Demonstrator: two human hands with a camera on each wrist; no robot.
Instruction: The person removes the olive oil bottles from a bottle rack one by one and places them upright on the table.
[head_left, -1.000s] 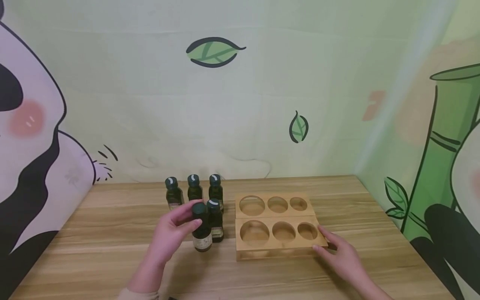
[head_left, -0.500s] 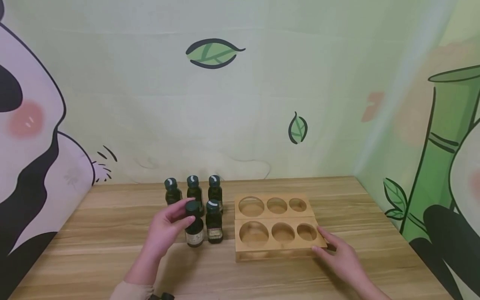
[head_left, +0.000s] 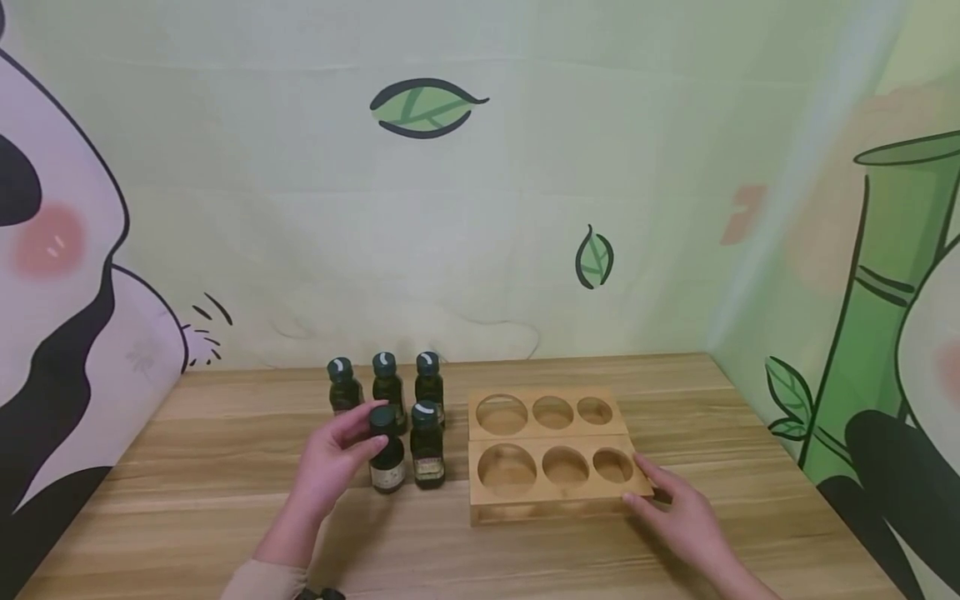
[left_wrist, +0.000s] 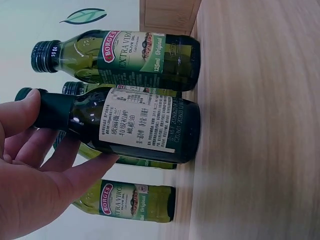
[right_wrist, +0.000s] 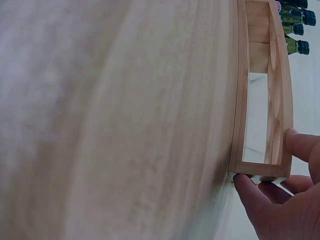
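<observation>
My left hand (head_left: 330,462) pinches a dark green olive oil bottle (head_left: 387,462) by its cap and neck. In the left wrist view this bottle (left_wrist: 135,122) is upright beside the others, its white printed label toward the camera. Just right of it stands another olive oil bottle (head_left: 428,454), with a narrow gap between. My right hand (head_left: 682,508) grips the front right corner of a wooden rack (head_left: 551,437) that has two rows of round holes in graded sizes. The right wrist view shows the fingers against the rack's end panel (right_wrist: 262,169) and another digit on its upper edge.
Three more olive oil bottles line up at the back: a left one (head_left: 344,387), a middle one (head_left: 386,383) and a right one (head_left: 429,383). The wood-grain table (head_left: 540,558) meets a printed cloth backdrop (head_left: 480,250) behind and at the sides.
The left hand and its bottle have shifted left and slightly back, opening a gap to the neighbouring bottle. In the last half second they have hardly moved. The right hand keeps its hold on the rack.
</observation>
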